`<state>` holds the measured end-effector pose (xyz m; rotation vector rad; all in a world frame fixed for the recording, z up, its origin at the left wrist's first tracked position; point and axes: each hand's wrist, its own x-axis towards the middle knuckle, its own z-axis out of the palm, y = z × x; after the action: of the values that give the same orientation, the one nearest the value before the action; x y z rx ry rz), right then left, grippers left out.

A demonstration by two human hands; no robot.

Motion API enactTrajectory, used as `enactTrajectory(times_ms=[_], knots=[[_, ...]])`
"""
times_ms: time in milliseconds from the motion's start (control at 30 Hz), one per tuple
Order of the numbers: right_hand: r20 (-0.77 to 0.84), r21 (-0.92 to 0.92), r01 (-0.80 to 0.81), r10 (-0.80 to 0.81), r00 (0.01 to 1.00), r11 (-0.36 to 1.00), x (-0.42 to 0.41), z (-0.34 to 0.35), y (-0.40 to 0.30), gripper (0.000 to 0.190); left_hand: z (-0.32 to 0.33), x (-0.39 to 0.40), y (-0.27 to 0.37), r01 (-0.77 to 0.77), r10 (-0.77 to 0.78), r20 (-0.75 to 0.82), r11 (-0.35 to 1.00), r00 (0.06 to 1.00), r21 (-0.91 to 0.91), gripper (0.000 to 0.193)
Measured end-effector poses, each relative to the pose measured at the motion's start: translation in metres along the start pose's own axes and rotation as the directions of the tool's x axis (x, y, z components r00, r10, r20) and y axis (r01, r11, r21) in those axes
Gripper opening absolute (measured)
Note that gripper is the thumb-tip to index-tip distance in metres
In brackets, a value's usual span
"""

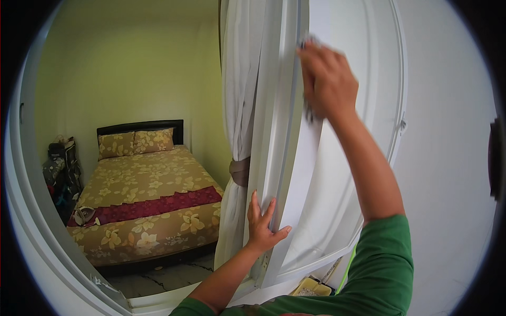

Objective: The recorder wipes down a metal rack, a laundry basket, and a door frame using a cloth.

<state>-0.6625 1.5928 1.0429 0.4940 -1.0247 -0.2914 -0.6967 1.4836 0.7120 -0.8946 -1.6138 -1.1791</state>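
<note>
My right hand is raised and blurred, closed around a crumpled dark-and-white cloth against the upper part of a white casement window sash. Cloth shows above and below the fist; the rest is hidden in it. Lower down, my left hand lies with spread fingers on the white window frame, near the hinge side, holding nothing. The sash stands swung outward, its pale pane behind my right forearm. Just left of the frame hangs a white curtain, gathered by a brown tieback.
Through the window opening, a bed with a floral sheet and maroon runner stands inside. An iron rests on the runner. Bags are piled beside the bed. Below the sash sits a yellow dustpan. A white wall rises at right.
</note>
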Motion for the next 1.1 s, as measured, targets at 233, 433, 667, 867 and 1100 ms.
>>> enactTrajectory(times_ms=[233, 433, 667, 867, 1100], knots=[[0.107, -0.119, -0.240, 0.253, 0.962, 0.963, 0.047, 0.005, 0.009, 0.017, 0.004, 0.001, 0.002, -0.027, 0.027, -0.003, 0.999, 1.000, -0.016, 0.082], [0.023, 0.046, -0.053, 0.052, 0.998, 0.998, -0.032, -0.022, -0.032, 0.030, -0.001, 0.000, -0.002, -0.004, 0.004, -0.008, 1.000, 1.000, -0.002, 0.083], [0.001, -0.101, -0.174, 0.175, 0.985, 0.980, 0.050, 0.008, 0.016, 0.016, 0.008, 0.002, 0.000, 0.002, -0.003, -0.016, 0.999, 1.000, -0.054, 0.082], [0.024, -0.012, -0.020, 0.021, 1.000, 1.000, -0.053, -0.028, -0.043, 0.028, 0.001, -0.001, -0.007, -0.002, 0.001, -0.034, 1.000, 0.999, -0.019, 0.083], [-0.055, -0.038, -0.011, 0.009, 0.998, 0.999, -0.005, 0.002, 0.006, 0.019, 0.007, 0.001, 0.000, -0.020, 0.019, -0.043, 0.999, 0.999, -0.030, 0.082]])
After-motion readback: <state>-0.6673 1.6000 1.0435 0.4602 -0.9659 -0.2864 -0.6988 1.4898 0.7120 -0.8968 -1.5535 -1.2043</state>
